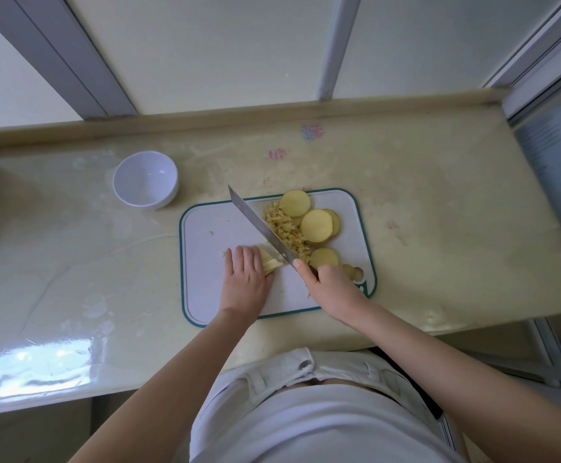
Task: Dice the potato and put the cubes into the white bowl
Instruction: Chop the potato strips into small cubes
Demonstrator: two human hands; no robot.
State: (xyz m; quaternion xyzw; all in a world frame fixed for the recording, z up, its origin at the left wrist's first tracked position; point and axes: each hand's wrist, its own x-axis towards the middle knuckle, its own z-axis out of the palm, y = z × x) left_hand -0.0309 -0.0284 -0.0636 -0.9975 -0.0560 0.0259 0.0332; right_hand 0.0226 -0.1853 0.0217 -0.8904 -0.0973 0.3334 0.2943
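Pale yellow glossy worktop (406, 195) carries all items. The white rectangular plastic cutting board with a teal rim (212, 228) lies at centre frame. The round white bowl (144, 178) stands off the board to its upper left, well apart from it, with nothing visible inside. The long steel kitchen knife (259, 225) runs diagonally from upper left to lower right across the board. The right hand (329, 282) has its grip closed round the handle at the lower right end. The left hand (245, 279) sits just left of the blade, its grip bent over a small bundle of pale potato strips (272, 262) and holding it down. Round yellow potato slices (316, 225) lie uncut at the board's upper right. A heap of small potato cubes (286, 228) lies between them and the blade, on its right side. Governing relation: the bundle lies left of the blade, its free end touching the edge near the heel, so the blade appears to cross the strips. Judged, the next cut falls there, close to the left fingertips. The bowl is nearer the left hand.
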